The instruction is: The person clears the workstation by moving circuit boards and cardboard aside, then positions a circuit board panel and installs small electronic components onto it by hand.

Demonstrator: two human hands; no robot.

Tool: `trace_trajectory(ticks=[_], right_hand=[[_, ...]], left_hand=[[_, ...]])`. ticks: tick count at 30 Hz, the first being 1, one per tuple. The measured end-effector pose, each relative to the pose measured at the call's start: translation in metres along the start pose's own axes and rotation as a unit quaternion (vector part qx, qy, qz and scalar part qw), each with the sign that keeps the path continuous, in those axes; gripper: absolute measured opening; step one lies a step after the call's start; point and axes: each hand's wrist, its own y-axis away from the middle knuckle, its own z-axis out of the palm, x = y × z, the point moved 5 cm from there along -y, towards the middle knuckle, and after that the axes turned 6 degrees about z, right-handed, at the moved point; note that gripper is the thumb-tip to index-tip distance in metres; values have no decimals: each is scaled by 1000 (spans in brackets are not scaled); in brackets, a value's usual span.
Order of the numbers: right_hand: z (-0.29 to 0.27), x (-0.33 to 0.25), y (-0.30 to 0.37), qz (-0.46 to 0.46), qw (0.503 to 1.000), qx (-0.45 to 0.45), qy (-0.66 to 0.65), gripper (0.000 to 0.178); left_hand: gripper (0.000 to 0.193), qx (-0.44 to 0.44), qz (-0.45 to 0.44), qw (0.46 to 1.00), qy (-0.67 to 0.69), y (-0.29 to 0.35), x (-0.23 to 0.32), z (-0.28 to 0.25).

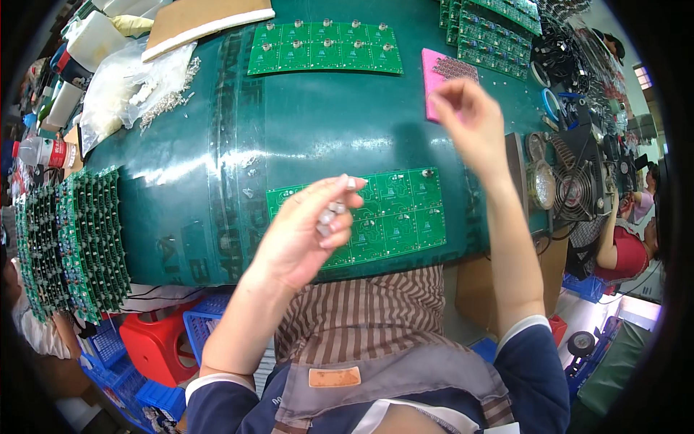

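Showing among the left fingers (pixel 338 239); several small, blocky, whitish parts (pixel 326 217).

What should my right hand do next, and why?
Probably reach for one small part on the pink block: your right hand appears beside it, while your left hand pinches a white piece above the near green board.
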Motion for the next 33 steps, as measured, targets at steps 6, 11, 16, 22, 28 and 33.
trace_trajectory(ticks=[6,11,16,22,28,33], right_hand=[[34,-48,93,-49,982,-66,-170,12],[35,-42,100,-49,983,-41,-173,14],[33,-44,104,-81,985,-22,-152,15],[32,-49,108,-135,985,16,-110,18],[27,-51,107,-162,983,20,-87,20],[25,-61,109,-206,977,22,-54,20]], left_hand=[[25,2,-38,995,93,0,-29,9],[21,30,-43,994,94,2,-36,12],[20,24,-29,994,100,5,-38,15],[20,39,-39,991,120,8,-39,20],[20,40,-52,991,119,11,-43,19],[20,35,-50,990,125,12,-46,20]])
